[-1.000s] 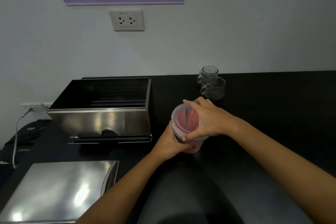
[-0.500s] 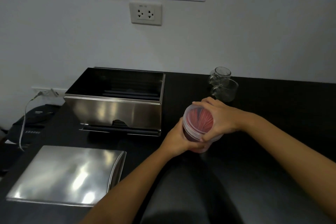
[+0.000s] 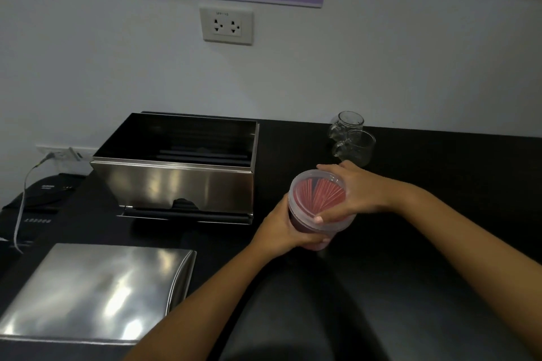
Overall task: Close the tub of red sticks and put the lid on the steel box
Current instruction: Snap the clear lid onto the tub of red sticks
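A clear plastic tub of red sticks (image 3: 315,198) stands on the black counter, right of the steel box. My left hand (image 3: 286,228) wraps around the tub's lower side. My right hand (image 3: 356,195) lies over the clear round lid on top of the tub, fingers and thumb spread around its rim. The open steel box (image 3: 176,182) sits at the back left, its inside dark with a few dark bars. Its flat steel lid (image 3: 93,293) lies on the counter at the front left, apart from the box.
Two clear glass mugs (image 3: 352,141) stand by the wall, just behind my right hand. A black device with a white cable (image 3: 35,202) sits left of the counter. A wall socket (image 3: 227,25) and a purple poster hang above.
Both hands stay on the tub and its lid in nearly the same grip. The view has shifted, so everything sits further right in frame.
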`<state>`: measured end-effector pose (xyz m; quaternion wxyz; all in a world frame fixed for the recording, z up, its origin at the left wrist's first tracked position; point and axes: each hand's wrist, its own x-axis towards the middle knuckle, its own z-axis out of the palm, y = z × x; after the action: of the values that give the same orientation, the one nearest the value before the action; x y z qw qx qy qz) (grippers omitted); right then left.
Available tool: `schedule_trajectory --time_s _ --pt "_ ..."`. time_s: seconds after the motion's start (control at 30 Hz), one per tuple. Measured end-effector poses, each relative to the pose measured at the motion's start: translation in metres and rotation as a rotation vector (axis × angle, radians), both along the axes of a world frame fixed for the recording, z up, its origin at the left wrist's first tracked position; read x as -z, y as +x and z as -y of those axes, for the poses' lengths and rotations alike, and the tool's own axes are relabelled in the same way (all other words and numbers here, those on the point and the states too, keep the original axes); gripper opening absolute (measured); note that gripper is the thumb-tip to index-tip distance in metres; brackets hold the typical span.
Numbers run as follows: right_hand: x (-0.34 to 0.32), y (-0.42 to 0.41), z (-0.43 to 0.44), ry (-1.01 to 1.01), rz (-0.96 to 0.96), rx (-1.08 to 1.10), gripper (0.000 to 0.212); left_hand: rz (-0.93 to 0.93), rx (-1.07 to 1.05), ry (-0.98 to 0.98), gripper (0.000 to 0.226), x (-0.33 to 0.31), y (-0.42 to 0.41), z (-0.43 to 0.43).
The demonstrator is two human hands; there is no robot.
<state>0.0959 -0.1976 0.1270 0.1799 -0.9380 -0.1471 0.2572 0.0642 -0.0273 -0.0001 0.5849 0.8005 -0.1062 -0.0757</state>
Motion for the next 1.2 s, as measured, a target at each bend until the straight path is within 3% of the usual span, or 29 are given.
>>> schedule_trajectory --time_s 0.1,0.23,0.47,0.67,1.2 --pt "0.0 -0.002 0.009 0.095 -0.037 -0.063 0.118 -0.008 -0.01 0.008 0.096 -0.001 0.0 0.0" --pt "0.005 -0.007 0.01 0.078 0.148 -0.052 0.106 0.0 -0.008 0.011 0.094 -0.001 -0.001 0.0" --pt "0.024 -0.028 0.003 -0.072 0.46 0.016 0.106 0.001 0.01 0.006 0.091 0.001 -0.001 -0.002" --pt "0.023 -0.022 0.023 0.147 0.191 -0.01 0.117 -0.017 0.036 0.004 0.093 0.0 0.001 -0.004" --pt "0.05 -0.034 0.016 0.342 0.428 0.013 0.104 0.054 0.015 -0.029 0.084 -0.005 -0.003 0.001"
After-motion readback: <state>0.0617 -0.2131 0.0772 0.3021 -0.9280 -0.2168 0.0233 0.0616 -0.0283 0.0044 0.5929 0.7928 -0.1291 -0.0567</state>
